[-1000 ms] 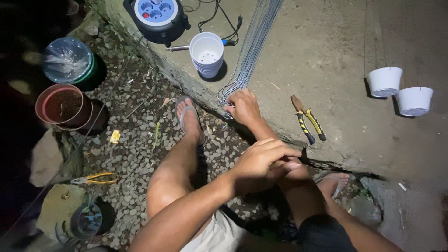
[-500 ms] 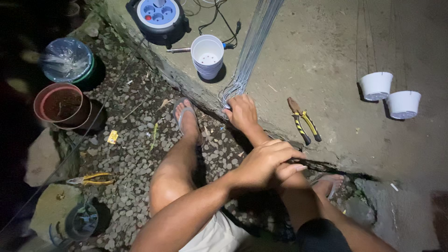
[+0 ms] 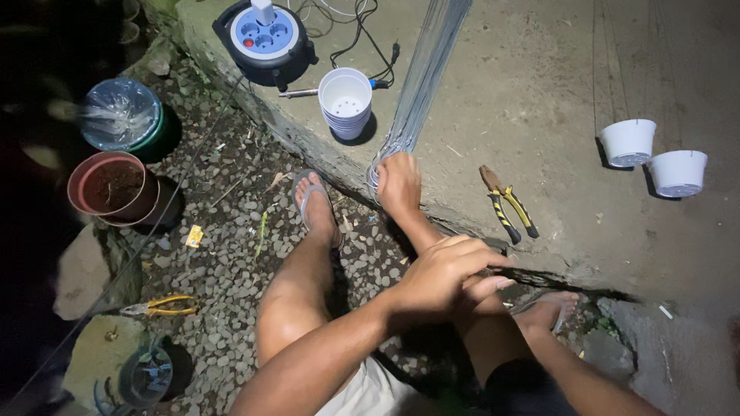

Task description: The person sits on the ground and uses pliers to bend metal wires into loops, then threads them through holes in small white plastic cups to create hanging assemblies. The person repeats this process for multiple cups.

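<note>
1. Right hand: the fingers are closed around the wires, where the bundle ends at the slab edge.
2. A firm grip close to the ends is probably best, so no strand slips loose.
3. Left hand: the fingers curl over the right forearm; I cannot tell whether they hold anything.
4. The wires' far end is cut off at the top edge.
5. Pliers lie near.

two pliers, two hanging white pots
</note>
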